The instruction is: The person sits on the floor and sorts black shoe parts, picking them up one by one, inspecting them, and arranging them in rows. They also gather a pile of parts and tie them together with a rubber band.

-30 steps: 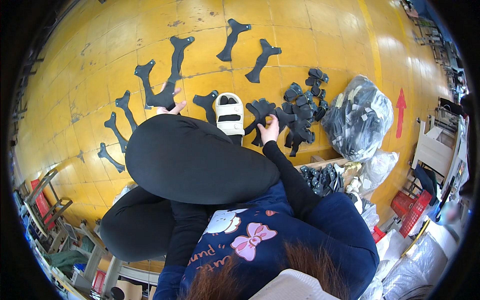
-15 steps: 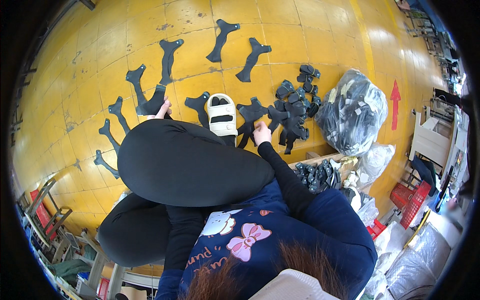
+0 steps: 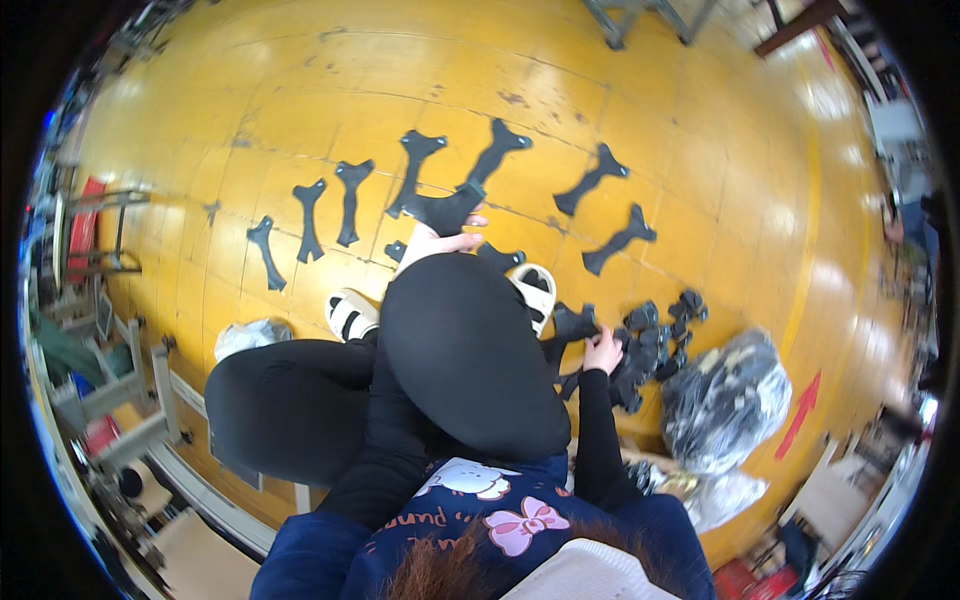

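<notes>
I sit low over a yellow floor, knees raised. My left hand reaches past my knee and holds a flat black bone-shaped piece just above the floor. My right hand rests on a heap of black pieces to my right, its fingers closed on one of them. Several more bone-shaped black pieces lie spread in a row: at far left, left of centre, and on the right.
My feet wear white sandals. A clear plastic bag of black parts lies at the right, beside a red arrow painted on the floor. Metal frames and racks stand along the left. A crumpled white bag is by my left leg.
The view has swung so the row of pieces now sits more centrally. My left hand has lifted a black piece near my knee. My right hand stays on the heap.
</notes>
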A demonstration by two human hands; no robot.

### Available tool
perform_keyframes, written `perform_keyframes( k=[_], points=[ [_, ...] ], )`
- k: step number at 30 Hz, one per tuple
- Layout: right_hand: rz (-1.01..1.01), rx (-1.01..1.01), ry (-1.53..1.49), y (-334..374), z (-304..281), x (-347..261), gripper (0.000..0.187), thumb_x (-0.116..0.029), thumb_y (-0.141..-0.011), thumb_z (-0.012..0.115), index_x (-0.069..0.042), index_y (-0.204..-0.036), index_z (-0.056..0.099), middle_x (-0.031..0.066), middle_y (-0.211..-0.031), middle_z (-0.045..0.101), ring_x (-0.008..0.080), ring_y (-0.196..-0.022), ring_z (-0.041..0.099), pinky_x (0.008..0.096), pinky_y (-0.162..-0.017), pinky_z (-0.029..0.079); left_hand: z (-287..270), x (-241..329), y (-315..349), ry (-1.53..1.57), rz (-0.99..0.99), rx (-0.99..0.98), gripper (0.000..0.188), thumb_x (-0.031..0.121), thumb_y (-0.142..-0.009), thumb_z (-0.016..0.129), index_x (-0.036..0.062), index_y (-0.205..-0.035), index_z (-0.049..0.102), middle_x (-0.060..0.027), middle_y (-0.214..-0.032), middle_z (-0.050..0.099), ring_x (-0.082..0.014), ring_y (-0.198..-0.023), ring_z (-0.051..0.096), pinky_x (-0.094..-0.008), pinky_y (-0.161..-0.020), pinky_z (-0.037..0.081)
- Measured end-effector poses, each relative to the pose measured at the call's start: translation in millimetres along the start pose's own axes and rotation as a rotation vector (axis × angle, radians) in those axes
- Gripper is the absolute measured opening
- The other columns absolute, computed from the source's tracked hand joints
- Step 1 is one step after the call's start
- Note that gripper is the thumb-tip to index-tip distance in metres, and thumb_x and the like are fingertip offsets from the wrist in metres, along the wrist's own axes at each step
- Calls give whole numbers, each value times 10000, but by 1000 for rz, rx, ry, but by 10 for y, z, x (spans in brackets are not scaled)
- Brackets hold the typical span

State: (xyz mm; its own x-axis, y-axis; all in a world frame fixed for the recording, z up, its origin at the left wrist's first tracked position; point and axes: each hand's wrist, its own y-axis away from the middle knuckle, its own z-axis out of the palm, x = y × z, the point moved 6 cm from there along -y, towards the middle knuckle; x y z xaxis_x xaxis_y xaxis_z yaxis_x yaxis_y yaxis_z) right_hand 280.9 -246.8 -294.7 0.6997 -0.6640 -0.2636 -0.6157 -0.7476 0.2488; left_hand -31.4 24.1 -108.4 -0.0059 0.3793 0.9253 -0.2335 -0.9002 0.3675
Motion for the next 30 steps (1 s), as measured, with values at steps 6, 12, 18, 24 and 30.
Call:
perform_keyframes(
  k=[6, 12, 18, 24, 30],
  points=[
    [-29, -70, 146, -199, -77, 99, 303, -218, -617, 771, -128, -863, 620, 28, -941, 576, 265, -963, 511, 403, -838, 401, 49, 695, 218, 611, 49, -103, 508, 466, -951, 412, 88, -1290, 427, -123, -1223, 551, -99, -849, 542, -271, -782, 479],
    [-344, 111, 73, -107, -445, -160, 181, -200, -660, 757, -85, -697, 623, 30, -1008, 625, 213, -1068, 538, 363, -874, 405, -90, 1134, 430, 943, 138, -224, 739, 621, -923, 167, 70, -1400, 287, -151, -1434, 342, -264, -1272, 402, -411, -956, 422],
    [-28, -141, -502, -140, -453, 348, 127, -37, -781, 623, -44, -907, 606, 69, -803, 672, 177, -737, 644, 271, -717, 484, -159, 1224, 510, 1083, 205, -350, 706, 553, -946, 203, 27, -1416, 237, -154, -1471, 268, -274, -1326, 332, -447, -989, 394],
    [-156, -142, -146, -219, -284, 490, 308, -153, -794, 641, -15, -1065, 588, 147, -1008, 629, 267, -936, 610, 356, -827, 478, -132, 1230, 437, 964, 286, -207, 441, 162, -938, 476, -47, -1312, 369, -195, -1346, 440, -295, -1242, 446, -430, -990, 407],
    [124, -80, -314, -249, 17, 619, 390, -111, -700, 709, -60, -1071, 598, 127, -1030, 613, 286, -929, 592, 359, -844, 474, -399, 1161, 555, 1006, 393, -262, 505, 171, -917, 569, 37, -1350, 347, 28, -745, 478, -19, -491, 321, -161, -499, 278]
  ],
)
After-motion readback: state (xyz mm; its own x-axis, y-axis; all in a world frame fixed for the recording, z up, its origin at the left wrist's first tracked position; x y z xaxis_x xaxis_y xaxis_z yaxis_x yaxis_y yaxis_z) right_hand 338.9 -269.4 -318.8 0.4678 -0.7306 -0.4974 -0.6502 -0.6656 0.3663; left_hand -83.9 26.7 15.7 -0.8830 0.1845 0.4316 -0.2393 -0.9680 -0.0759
